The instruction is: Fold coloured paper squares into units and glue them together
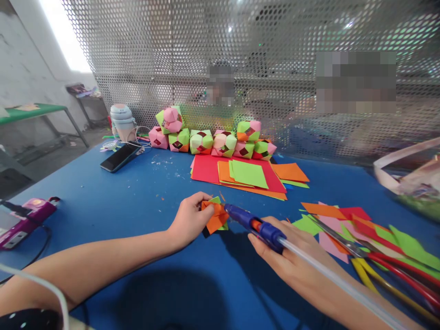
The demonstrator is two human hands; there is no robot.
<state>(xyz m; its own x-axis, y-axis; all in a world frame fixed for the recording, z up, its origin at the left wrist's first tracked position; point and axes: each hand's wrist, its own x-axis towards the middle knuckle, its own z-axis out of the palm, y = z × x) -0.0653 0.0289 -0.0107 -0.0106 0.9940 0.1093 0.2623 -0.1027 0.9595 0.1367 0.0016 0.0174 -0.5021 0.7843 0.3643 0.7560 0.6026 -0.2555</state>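
My left hand (pixel 190 216) pinches a small folded paper piece (pixel 216 219), orange with light green edges, just above the blue table. In my right hand (pixel 292 250) is a blue glue gun (pixel 252 224), with a clear glue stick (pixel 319 268) running out of its back over my forearm. The gun's nozzle points left and meets the right edge of the folded paper, or lies very close to it; I cannot tell which. My left fingertips are partly hidden behind the paper.
Folded paper balls (pixel 201 141) line the table's back by a perforated metal screen (pixel 165 55). Coloured sheets (pixel 249 174) lie before them. Scissors (pixel 364 254) rest on paper scraps (pixel 330 224) at right. A phone (pixel 120 156), a cup (pixel 123 123) and a purple power strip (pixel 29 222) are left.
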